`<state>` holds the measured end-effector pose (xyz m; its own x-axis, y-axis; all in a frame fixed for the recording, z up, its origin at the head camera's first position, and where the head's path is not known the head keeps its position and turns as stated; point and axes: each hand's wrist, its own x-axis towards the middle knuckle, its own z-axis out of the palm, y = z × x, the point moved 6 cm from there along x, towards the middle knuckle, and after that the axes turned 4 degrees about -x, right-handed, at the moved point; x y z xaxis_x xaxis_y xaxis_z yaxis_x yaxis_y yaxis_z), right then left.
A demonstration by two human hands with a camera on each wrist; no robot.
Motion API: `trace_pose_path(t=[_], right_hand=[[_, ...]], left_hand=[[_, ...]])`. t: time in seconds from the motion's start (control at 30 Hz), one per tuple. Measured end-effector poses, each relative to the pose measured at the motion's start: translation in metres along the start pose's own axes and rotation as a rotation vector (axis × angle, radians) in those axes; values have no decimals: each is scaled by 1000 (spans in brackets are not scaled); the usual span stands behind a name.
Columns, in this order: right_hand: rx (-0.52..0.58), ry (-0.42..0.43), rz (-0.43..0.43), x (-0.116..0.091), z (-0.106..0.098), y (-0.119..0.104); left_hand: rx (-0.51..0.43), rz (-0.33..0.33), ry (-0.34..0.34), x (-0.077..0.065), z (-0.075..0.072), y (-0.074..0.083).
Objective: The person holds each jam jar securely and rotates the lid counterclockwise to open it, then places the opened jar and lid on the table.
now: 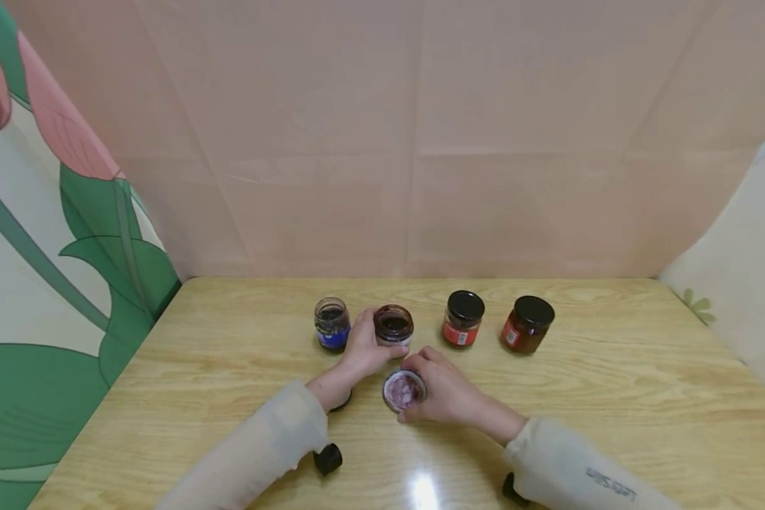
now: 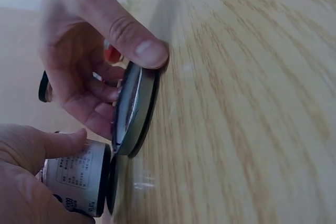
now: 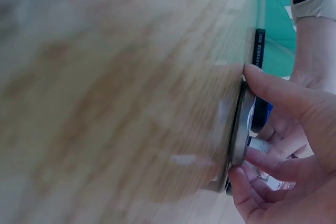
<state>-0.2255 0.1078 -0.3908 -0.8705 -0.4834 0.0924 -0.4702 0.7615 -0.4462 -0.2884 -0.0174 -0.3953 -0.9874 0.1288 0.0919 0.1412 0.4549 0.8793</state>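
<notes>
In the head view my left hand grips an uncapped glass jar with dark contents, standing upright on the table. Its pale printed label shows in the left wrist view. Just in front of that jar, my right hand pinches the rim of a round jar lid, its pale, stained inner side facing up. The lid's edge is at the tabletop in the right wrist view. Left of the gripped jar stands another uncapped jar with a blue label and dark contents.
Two jars with black lids and red labels, one nearer and one farther right, stand on the wooden table. Another dark lid lies on the table, mostly hidden by the left forearm in the head view. A pink curtain hangs behind.
</notes>
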Motion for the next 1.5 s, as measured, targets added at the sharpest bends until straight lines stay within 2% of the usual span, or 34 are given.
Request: trace_pose_path(t=[0.13,0.37,0.47,0.5,0.63,0.93,1.33,1.5], right_hand=[[17,-10,18,0,2,2],[11,-11,-3,1,4,3],[1,6,-17,2,3,3],[-2,12,-24,2,3,3],[4,20,-40,2,2,3],[118,-39,-20,-4,-7,10],[74,-29,0,-14,-31,18],[79,-15,16,-16,-40,22]], left_hand=[[24,21,-21,1,1,1],[60,37,-43,5,4,-4],[67,54,-34,4,4,-2],[83,81,-21,5,6,-6],[84,90,9,4,4,-5],[58,24,8,2,3,1],[53,-28,29,0,3,21],[59,-20,21,0,3,28]])
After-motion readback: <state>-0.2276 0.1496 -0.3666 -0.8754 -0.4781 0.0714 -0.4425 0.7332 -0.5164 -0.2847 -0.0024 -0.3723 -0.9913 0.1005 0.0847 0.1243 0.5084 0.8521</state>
